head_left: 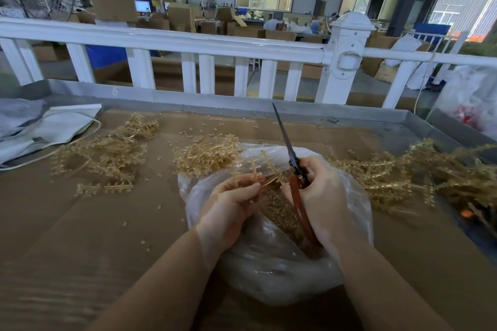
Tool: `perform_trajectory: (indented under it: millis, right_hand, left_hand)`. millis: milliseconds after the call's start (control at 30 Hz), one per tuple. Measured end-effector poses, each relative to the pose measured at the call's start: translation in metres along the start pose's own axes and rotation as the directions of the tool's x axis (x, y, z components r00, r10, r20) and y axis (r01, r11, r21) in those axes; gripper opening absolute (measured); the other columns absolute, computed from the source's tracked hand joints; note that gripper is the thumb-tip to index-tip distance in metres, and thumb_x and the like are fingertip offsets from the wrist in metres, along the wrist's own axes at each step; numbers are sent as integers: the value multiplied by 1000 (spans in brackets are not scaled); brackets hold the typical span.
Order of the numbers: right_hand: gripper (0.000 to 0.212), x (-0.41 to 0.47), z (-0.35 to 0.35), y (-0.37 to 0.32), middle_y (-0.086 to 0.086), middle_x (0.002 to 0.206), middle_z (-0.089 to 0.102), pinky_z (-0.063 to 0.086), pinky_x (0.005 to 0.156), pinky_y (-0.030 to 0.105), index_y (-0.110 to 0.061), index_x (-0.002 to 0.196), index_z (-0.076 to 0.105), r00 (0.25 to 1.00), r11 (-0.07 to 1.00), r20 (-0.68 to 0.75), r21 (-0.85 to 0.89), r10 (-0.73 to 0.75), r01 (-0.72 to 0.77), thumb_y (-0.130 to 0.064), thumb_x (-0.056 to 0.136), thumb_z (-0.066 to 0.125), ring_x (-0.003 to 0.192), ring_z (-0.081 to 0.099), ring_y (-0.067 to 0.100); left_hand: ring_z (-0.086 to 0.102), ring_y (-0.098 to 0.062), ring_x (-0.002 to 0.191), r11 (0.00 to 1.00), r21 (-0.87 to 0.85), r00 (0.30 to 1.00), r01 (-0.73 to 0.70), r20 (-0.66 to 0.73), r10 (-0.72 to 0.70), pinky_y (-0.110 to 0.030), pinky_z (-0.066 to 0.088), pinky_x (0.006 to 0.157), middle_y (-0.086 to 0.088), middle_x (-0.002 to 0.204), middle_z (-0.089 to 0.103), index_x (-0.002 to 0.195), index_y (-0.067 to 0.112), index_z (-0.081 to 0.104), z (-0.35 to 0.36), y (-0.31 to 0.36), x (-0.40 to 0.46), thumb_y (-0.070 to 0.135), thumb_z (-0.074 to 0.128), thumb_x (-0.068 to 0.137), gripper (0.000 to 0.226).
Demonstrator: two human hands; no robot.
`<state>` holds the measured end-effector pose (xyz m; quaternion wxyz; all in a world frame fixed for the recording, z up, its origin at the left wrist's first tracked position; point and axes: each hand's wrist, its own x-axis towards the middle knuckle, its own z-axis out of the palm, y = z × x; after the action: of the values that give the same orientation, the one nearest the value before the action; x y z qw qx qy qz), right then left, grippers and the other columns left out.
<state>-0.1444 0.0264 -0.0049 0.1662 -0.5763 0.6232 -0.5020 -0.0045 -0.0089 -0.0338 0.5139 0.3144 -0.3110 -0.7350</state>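
My left hand [231, 205] pinches a tan plastic sprue [256, 170] whose thin branches stick up above the fingers. My right hand [321, 199] grips scissors [291, 158] with red-brown handles; the dark blades are together and point up and away. Both hands hover over an open clear plastic bag [269, 258] that holds many small tan plastic pieces [279, 212]. The scissor handles run down between my hands toward the bag.
Cardboard [80, 223] covers the metal-rimmed table. Heaps of tan sprues lie at the left [107, 156], centre [207, 153] and right [419, 172]. Grey-white bags [40, 129] sit far left. A white railing [242, 48] runs behind, with a white sack [473, 99] at the right.
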Motion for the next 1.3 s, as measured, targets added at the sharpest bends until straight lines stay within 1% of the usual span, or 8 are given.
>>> perform_trajectory:
  millis: [133, 333, 433, 533, 667, 767, 933, 1300]
  right_hand:
    - [25, 6, -5, 0, -2, 75, 64, 39, 61, 21, -25, 92, 57, 1000, 999, -21, 38, 7, -6, -4, 83, 68, 64, 57, 12]
    - [16, 5, -12, -2, 4, 85, 67, 45, 66, 24, -17, 98, 61, 1000, 1000, -25, -14, 17, -17, -9, 85, 68, 76, 62, 18]
    - [14, -3, -14, -6, -15, 71, 59, 37, 56, 2, -22, 94, 59, 998, 989, -14, -138, -56, 54, -19, 86, 70, 66, 58, -7]
    - [15, -14, -16, -8, -25, 66, 50, 32, 62, -6, -25, 90, 59, 982, 955, -25, -237, -188, 176, -30, 84, 71, 75, 45, -30]
    - [19, -22, -12, -1, -18, 79, 60, 43, 67, 10, -37, 95, 52, 981, 939, 97, -286, -169, 190, -48, 84, 63, 78, 57, -2]
    - [20, -24, -13, 5, -18, 76, 58, 41, 62, 11, -40, 89, 48, 974, 921, 156, -328, -167, 210, -58, 84, 55, 74, 56, -3]
    - [26, -34, -13, 10, -23, 68, 51, 36, 62, 3, -37, 92, 56, 946, 863, 221, -399, -239, 311, -61, 81, 56, 66, 47, -12]
    - [31, -34, -12, 12, -20, 70, 48, 30, 56, 8, -33, 98, 60, 940, 824, 242, -461, -241, 330, -59, 82, 58, 69, 44, 1]
  left_hand:
    - [68, -18, 72, 996, 83, 999, -39, -10, 40, -26, 58, 65, -10, 81, 70, 81, 0, 66, 1, -3, -2, -14, 61, 75, 16]
    - [67, -16, 63, 984, 145, 993, -106, -30, 112, -25, 59, 65, -8, 68, 69, 82, 0, 66, 4, -5, -3, -12, 60, 80, 13]
    - [64, -14, 56, 993, 50, 991, -109, -72, 113, -26, 59, 61, -8, 61, 64, 80, 0, 63, 5, -4, -2, -10, 58, 83, 11]
    - [62, -11, 53, 993, -4, 985, -120, -128, 119, -22, 56, 55, -5, 58, 61, 81, 2, 60, 5, -4, 1, -8, 56, 85, 12]
    - [63, -12, 55, 982, -109, 974, -154, -185, 132, -25, 58, 61, -5, 62, 63, 82, 5, 58, 5, -2, 3, -7, 54, 88, 14]
    - [63, -15, 64, 974, -153, 966, -166, -226, 129, -27, 57, 69, -8, 71, 62, 80, 7, 57, 7, -2, 3, -8, 56, 86, 16]
    - [63, -18, 73, 964, -204, 952, -169, -288, 105, -25, 58, 65, -10, 80, 61, 79, 7, 54, 9, 0, 3, -12, 56, 85, 20]
    - [63, -13, 62, 918, -341, 938, -201, -336, 80, -19, 54, 55, -8, 78, 60, 86, 13, 51, 9, 4, 4, -5, 55, 89, 19]
